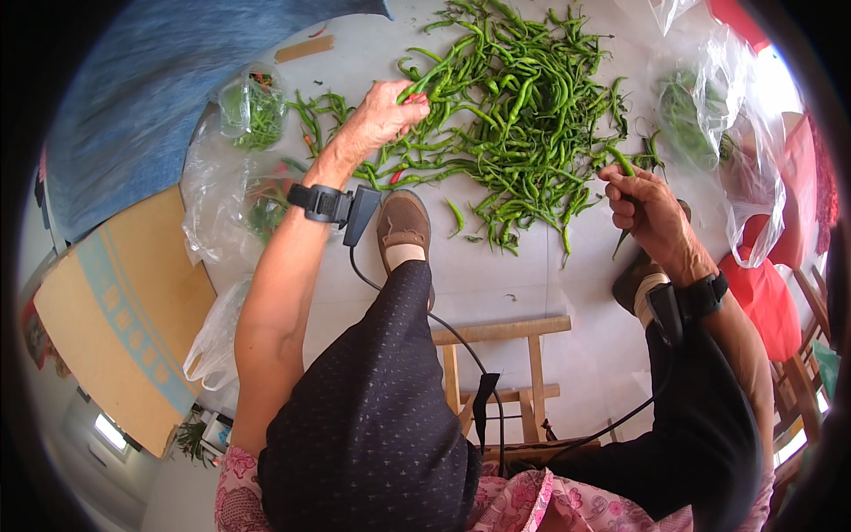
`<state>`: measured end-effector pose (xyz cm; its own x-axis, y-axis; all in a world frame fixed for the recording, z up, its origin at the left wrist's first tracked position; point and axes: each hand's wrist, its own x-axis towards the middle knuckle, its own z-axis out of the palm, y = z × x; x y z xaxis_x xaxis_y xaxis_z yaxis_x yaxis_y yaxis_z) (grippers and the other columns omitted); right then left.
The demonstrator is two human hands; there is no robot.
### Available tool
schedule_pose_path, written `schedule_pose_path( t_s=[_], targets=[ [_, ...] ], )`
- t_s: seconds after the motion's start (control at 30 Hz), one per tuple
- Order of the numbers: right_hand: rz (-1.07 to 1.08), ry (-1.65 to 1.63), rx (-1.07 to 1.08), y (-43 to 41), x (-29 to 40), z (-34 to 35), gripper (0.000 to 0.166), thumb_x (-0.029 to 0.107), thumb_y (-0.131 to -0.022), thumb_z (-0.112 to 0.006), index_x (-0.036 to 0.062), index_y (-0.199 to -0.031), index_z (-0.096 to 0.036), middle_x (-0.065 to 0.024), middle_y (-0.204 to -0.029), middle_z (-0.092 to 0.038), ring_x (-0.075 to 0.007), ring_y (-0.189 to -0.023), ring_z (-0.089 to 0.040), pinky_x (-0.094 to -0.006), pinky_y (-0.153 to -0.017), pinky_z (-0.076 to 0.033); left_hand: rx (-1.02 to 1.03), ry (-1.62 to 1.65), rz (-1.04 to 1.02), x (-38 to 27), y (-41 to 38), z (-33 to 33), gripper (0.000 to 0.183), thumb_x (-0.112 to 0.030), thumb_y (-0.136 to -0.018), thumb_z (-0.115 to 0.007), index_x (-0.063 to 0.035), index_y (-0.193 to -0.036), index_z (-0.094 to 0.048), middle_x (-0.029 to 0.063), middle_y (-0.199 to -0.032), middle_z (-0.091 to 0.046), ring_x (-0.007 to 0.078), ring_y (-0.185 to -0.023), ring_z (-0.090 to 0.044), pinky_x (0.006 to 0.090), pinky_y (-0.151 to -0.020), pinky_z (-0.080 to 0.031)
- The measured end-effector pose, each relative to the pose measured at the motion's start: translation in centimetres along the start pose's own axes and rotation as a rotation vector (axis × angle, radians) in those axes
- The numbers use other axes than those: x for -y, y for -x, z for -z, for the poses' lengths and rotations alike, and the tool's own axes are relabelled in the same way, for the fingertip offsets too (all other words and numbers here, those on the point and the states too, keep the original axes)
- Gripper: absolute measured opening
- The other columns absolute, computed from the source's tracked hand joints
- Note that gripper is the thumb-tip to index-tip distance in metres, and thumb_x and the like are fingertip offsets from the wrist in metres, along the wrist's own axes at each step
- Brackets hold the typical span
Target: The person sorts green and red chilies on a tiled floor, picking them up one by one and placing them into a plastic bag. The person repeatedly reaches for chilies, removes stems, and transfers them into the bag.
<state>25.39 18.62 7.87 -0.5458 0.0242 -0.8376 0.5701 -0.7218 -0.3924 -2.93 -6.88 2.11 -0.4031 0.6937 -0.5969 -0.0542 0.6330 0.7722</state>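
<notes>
A large heap of green chili peppers (532, 120) is spread over the pale floor in front of me. My left hand (385, 120) is at its left side, pinching a green chili pepper (413, 88); something red shows at the fingertips. Beyond the heap's lower right edge, my right hand (641, 199) grips another green chili pepper (619, 159) that points up between thumb and finger. A dark green tip (620, 243) sticks out below this hand; whether it is held is unclear. One red chili (397, 177) lies among the green ones below my left hand.
Clear plastic bags with peppers stand at left (256, 120) and right (685, 113). A red bag (764, 306) is farther right. Cardboard (126, 292) and blue cloth (153, 113) border the left. My brown shoe (403, 223) nears the heap; a wooden frame (505, 330) and black cable (465, 342) lie between my legs.
</notes>
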Motion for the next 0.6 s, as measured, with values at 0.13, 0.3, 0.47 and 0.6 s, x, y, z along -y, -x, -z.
schedule_pose_path(
  t_s=[0.13, 0.3, 0.47, 0.6],
  targets=[
    [0.004, 0.004, -0.023, -0.1, -0.2, -0.1, 0.015, 0.01, -0.092, -0.053, 0.001, -0.104, -0.058, 0.0021, -0.074, -0.05, -0.0042, -0.056, -0.038, -0.0187, -0.048, -0.031, -0.031, -0.289, -0.088, 0.6, 1.6, -1.1, 0.024, -0.018, -0.08, -0.066, 0.0041, -0.082, -0.057, 0.0103, -0.065, -0.055, 0.0192, -0.06, -0.053, 0.0371, -0.059, -0.047],
    [0.0, 0.013, -0.007, 0.0, -0.2, -0.8, 0.015, 0.01, -0.093, -0.053, 0.0012, -0.104, -0.058, 0.0018, -0.075, -0.051, -0.0043, -0.058, -0.038, -0.0184, -0.05, -0.031, 0.001, -0.401, -0.154, 2.9, 1.6, -5.3, 0.016, -0.013, -0.077, -0.063, 0.0002, -0.085, -0.058, 0.02, -0.07, -0.061, 0.0329, -0.065, -0.062, 0.0423, -0.061, -0.049],
    [0.0, 0.015, 0.005, 0.0, -0.2, -1.0, 0.015, 0.01, -0.094, -0.053, 0.0009, -0.104, -0.057, 0.0015, -0.076, -0.05, -0.0043, -0.058, -0.038, -0.0185, -0.05, -0.031, 0.03, -0.619, -0.206, 4.1, 0.7, -8.3, 0.015, -0.011, -0.077, -0.062, 0.0015, -0.08, -0.054, 0.0237, -0.075, -0.06, 0.0427, -0.074, -0.059, 0.0493, -0.067, -0.047],
    [0.001, 0.003, -0.006, 0.0, -0.3, -0.7, 0.015, 0.01, -0.093, -0.053, 0.0004, -0.105, -0.057, 0.0013, -0.076, -0.05, -0.0043, -0.059, -0.038, -0.0186, -0.05, -0.031, 0.052, -0.66, -0.25, 4.3, 0.1, -9.1, 0.015, -0.011, -0.075, -0.062, 0.0021, -0.078, -0.055, 0.0244, -0.077, -0.06, 0.0431, -0.075, -0.059, 0.0486, -0.069, -0.047]
  ],
)
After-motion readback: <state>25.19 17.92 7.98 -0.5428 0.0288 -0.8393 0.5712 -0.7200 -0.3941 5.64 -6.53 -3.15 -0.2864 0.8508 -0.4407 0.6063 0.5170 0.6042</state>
